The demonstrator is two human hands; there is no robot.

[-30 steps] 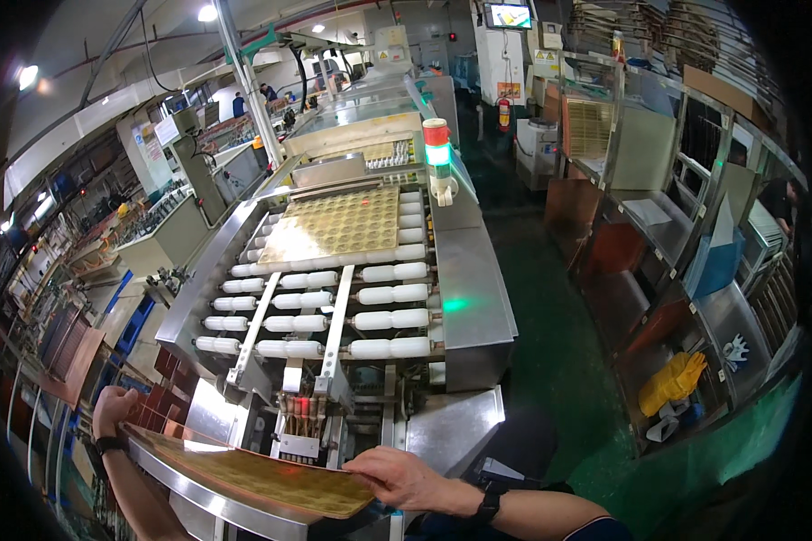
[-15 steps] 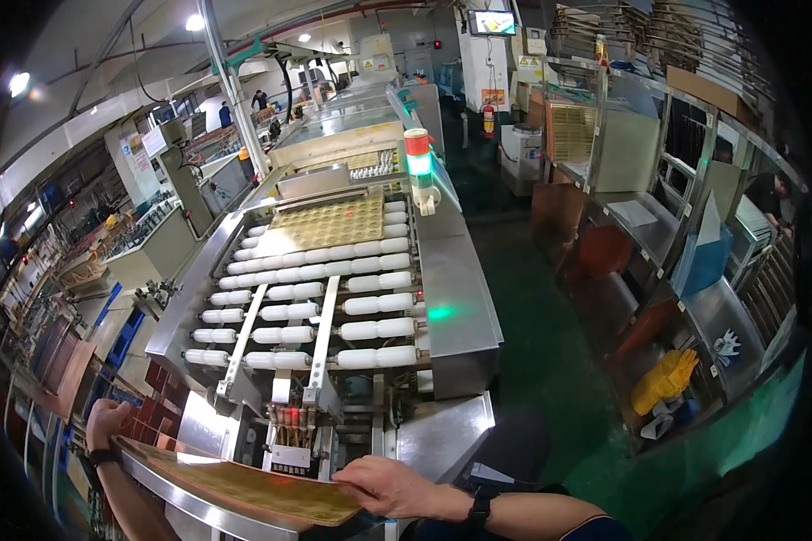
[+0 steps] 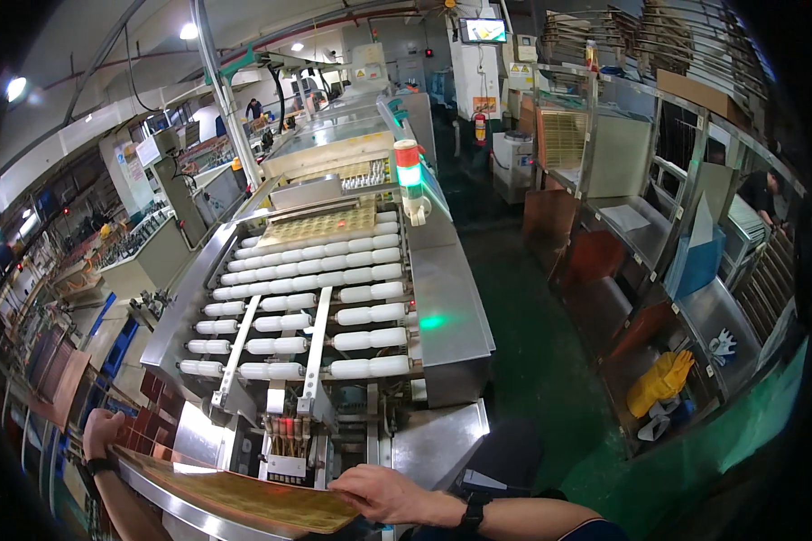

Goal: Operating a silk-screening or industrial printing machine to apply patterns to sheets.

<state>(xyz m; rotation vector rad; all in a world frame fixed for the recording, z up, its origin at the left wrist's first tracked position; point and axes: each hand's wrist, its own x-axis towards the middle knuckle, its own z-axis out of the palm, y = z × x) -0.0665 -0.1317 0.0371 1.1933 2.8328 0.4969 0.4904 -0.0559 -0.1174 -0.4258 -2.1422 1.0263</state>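
A thin, shiny copper-coloured panel (image 3: 253,498) is tilted on edge at the near end of a roller conveyor. My left hand (image 3: 105,433) is closed at its left corner, the fingertips partly hidden. At the opposite end, the thumb and fingers of my right hand (image 3: 384,494) pinch the upper corner. Beyond it lie the conveyor's white rollers (image 3: 284,345), crossed by two pale guide bars (image 3: 318,347). A yellowish panel with rows of round marks (image 3: 320,225) lies flat on the far rollers, partly under a metal crossbar.
A signal tower (image 3: 410,176), lit green, stands on the machine's right housing. To the right a metal shelf rack holds yellow gloves (image 3: 660,383), a white glove (image 3: 722,346) and a blue sheet (image 3: 697,263). Reddish-brown panels (image 3: 158,406) stand at the left. Another person (image 3: 760,194) is at far right.
The marked panel on the rollers has travelled farther away, under the crossbar. My hands keep hold of the copper-coloured panel with little movement; the view has shifted slightly.
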